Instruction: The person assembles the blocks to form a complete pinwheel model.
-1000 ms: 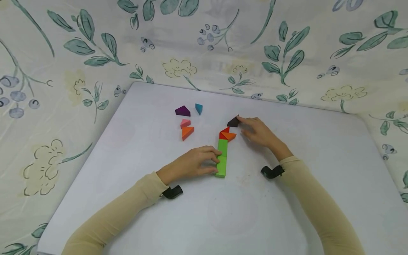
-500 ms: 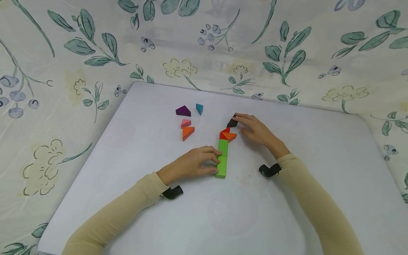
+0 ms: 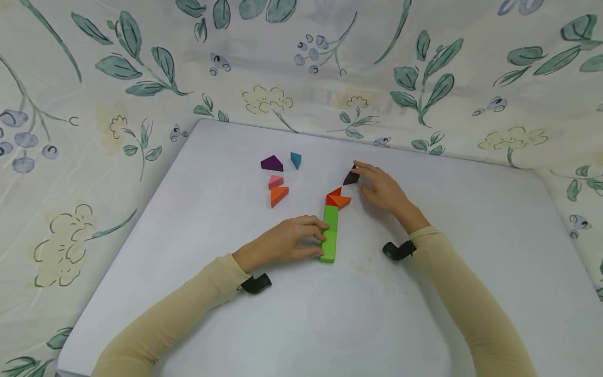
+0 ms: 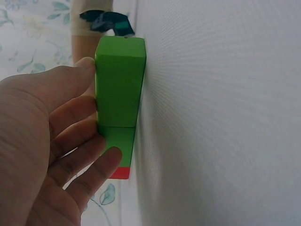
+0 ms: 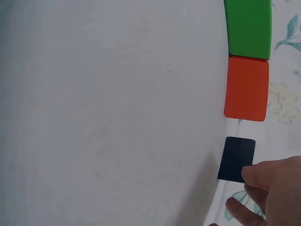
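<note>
My left hand rests its fingertips and thumb along the left side of two green blocks, which lie end to end on the white table. Beyond them, red triangular blocks and an orange triangular block sit against the far green end. My right hand pinches a black wedge-shaped block just past the red point, with a gap between black and red. In the right wrist view the thumb lies on the face of the black block; the fingers behind it are partly hidden.
Left of the row lie a purple block, a blue block, a pink block and another orange block. The white table ends at the back against a leaf-patterned cloth. Black cameras hang at both wrists.
The right hand has turned the black block and moved it slightly away and to the right, widening its gap from the red tip. The left hand stays on the green blocks.
</note>
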Demonstrator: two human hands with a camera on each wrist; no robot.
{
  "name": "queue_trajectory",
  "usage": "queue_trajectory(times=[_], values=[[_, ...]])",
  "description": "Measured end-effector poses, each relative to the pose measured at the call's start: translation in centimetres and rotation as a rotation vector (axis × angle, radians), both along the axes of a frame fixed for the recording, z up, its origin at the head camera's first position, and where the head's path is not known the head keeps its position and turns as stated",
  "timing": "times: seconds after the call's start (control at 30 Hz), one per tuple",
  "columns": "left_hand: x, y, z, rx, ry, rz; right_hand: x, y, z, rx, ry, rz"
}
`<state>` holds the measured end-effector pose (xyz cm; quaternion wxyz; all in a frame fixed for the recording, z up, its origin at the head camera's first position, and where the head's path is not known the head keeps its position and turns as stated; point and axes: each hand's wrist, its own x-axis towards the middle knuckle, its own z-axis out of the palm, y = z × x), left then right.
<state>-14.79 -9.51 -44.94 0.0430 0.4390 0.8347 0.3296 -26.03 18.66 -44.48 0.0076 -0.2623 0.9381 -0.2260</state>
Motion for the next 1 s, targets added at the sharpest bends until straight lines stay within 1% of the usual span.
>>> queue_trajectory(times=[0.17,0.3,0.4,0.57,0.77,0.87,1.0], values=[[0.0,0.0,0.0,-0.001,0.003,0.001,-0.1,-0.2,-0.1,0.019,-0.050,0.020],[0.0,-0.1,-0.1,0.000,0.008,0.004,-0.1,-0.6,0.0,0.015,-0.097,0.060],[0.1,-0.1,-0.1,0.003,0.006,0.003,0.0,-0.9,0.1,0.014,-0.116,0.085],[0.1,-0.1,-0.1,-0.004,-0.007,0.003,0.2,-0.8,0.1,0.025,-0.126,0.073],[0.0,0.0,0.0,-0.018,-0.003,0.006,0.7,0.1,0.2,0.031,-0.138,0.047],[0.0,0.0,0.1,-0.025,0.000,0.006,0.8,0.2,0.2,0.018,-0.155,0.057],[-0.1,0.0,0.0,-0.016,0.005,0.000,0.6,-0.2,0.0,0.008,-0.154,0.105]])
